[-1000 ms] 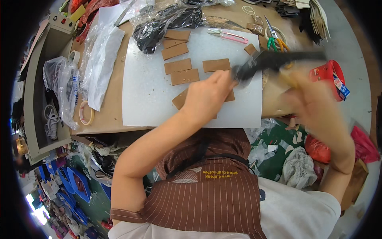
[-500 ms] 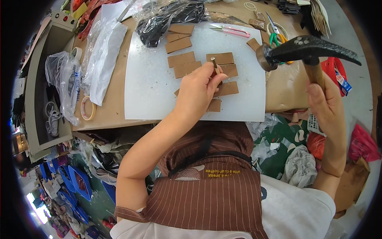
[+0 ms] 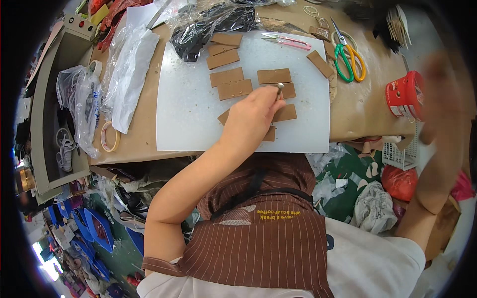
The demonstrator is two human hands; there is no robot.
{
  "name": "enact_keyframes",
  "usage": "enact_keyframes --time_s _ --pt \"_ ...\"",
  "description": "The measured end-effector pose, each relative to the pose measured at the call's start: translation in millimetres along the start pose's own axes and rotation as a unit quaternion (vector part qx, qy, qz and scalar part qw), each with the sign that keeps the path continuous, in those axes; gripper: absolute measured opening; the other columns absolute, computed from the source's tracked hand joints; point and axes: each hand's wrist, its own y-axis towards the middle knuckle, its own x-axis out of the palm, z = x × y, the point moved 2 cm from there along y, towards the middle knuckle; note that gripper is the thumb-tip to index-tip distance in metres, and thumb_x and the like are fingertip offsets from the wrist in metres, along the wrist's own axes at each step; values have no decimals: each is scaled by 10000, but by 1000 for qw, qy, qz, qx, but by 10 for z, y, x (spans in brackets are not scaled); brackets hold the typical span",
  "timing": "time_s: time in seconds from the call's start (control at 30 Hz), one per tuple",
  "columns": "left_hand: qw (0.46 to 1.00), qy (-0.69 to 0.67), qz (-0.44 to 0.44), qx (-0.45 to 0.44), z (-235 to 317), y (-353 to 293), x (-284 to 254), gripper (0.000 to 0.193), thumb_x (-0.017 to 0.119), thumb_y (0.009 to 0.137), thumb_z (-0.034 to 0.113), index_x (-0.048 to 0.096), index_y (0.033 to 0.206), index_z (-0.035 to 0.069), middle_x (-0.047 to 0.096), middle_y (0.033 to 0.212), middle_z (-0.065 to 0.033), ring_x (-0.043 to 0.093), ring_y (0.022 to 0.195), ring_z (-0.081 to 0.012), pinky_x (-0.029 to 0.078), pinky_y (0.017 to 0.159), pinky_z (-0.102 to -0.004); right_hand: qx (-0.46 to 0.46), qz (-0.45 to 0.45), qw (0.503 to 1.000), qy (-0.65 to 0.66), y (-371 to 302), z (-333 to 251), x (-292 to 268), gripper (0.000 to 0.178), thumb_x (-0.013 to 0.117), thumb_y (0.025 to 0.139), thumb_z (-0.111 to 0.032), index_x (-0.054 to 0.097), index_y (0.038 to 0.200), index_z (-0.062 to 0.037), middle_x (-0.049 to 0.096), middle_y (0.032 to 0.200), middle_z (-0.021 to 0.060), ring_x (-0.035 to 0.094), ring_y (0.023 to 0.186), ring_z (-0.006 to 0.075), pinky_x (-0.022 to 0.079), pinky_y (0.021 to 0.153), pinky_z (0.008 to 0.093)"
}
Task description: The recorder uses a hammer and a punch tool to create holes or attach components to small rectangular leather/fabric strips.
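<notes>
My left hand [image 3: 251, 114] is closed round a short metal punch [image 3: 280, 86], whose round top end sticks out above the fingers. It stands over brown rectangular pieces [image 3: 285, 113], which look like leather, on a white board [image 3: 308, 134]. Several more of these pieces lie in loose columns, with small brown crumbs scattered between them. At the far right my right hand [image 3: 439, 94] is raised and smeared by motion. The hammer it grips shows plainly only in the earlier view; now its outline is lost in blur.
Green-and-orange scissors [image 3: 354, 62] and pink thread snips [image 3: 287, 40] lie at the back. A red tub [image 3: 401, 97] stands right of the board. Plastic-wrapped black material [image 3: 213, 25] lies back left. A tape roll [image 3: 110, 136] sits near a grey box [image 3: 42, 119] at left.
My right hand has swung outward to the right with the hammer, uncovering the scissors and red tub. The punch in my left hand has moved slightly right and now tilts differently.
</notes>
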Motion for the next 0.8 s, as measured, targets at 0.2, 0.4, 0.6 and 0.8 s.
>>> enact_keyframes --time_s 0.2,0.4,0.6,0.8 --pt "972 -129 48 -192 -145 -6 23 108 575 938 69 511 973 -11 641 945 -86 669 749 -149 565 614 -274 131 8 984 122 187 -373 1049 324 498 1000 -313 570 1089 -9 451 665 -37 408 581 15 322 517 181" --pt "947 -178 47 -263 -144 7 -14 112 577 949 103 540 955 -2 663 884 -54 674 786 -118 568 638 -249 165 53 982 75 55 -202 1126 348 535 990 -300 555 1170 -4 406 701 -84 328 586 -17 254 502 164" --pt "958 -174 9 -227 -153 -2 -1 126 609 935 121 578 969 4 685 856 -47 687 786 -124 565 648 -245 187 91 972 109 80 -211 1071 330 474 1009 -353 522 1000 -27 399 619 -76 299 494 -17 215 436 162" --pt "974 -137 58 -168 -183 -27 26 169 638 903 115 523 859 -1 665 752 -76 613 572 -172 480 534 -288 176 137 971 85 160 -178 1028 326 463 1016 -326 549 1092 -21 422 629 -77 307 496 -16 220 438 164"
